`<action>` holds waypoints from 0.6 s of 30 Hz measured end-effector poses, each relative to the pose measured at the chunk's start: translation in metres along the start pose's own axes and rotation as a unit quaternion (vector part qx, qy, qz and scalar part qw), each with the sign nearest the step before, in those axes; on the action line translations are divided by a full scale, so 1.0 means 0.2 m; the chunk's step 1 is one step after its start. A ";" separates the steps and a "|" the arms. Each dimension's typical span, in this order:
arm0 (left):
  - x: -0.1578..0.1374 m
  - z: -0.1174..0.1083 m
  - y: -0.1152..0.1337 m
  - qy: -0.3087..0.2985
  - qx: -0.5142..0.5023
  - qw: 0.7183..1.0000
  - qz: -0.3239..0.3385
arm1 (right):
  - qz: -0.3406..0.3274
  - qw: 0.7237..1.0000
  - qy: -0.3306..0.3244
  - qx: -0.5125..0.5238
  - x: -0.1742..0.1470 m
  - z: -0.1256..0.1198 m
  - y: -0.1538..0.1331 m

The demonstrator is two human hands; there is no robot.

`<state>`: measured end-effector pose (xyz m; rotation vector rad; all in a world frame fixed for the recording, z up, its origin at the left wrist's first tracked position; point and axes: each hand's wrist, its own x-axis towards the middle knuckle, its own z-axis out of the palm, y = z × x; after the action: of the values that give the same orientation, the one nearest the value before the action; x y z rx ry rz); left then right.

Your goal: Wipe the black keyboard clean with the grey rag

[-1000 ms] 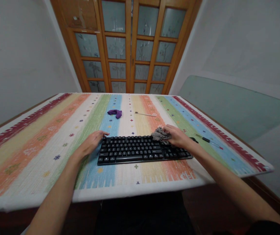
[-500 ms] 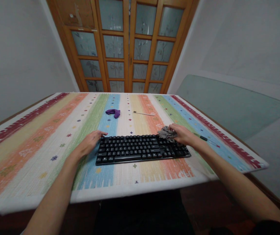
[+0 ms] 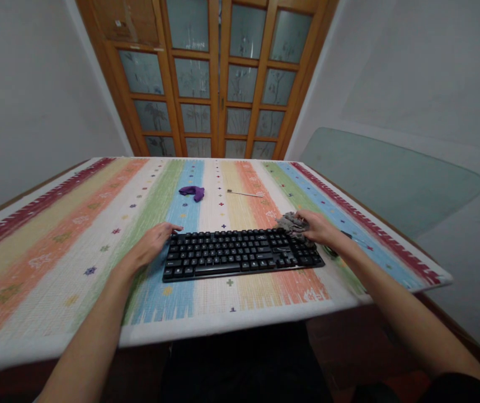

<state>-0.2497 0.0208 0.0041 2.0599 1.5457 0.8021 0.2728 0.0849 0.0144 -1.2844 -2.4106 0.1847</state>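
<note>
Black keyboard (image 3: 240, 253) lies near the worktop's (image 3: 55, 246) front edge. Left hand (image 3: 151, 246) rests flat and open against its left end, seemingly steadying it; right hand (image 3: 318, 228) is closed on a grey rag (image 3: 291, 223) at its far right corner.

A room in a home: wooden frosted-glass doors (image 3: 219, 78), plain white walls (image 3: 22, 95), and a striped woven cloth (image 3: 76, 246) on the table.

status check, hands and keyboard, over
Left hand flat at keyboard left end. Right hand holds grey rag at far right corner. Nothing blocking.
</note>
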 end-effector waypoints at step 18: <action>0.03 0.01 -0.02 -0.010 0.027 1.000 0.005 | 0.030 0.998 0.040 -0.043 -0.07 -0.15 -0.02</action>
<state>-0.2506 0.0274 0.0014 2.1102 1.5622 0.7480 0.2887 0.0689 0.0382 -1.3758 -2.3366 0.0465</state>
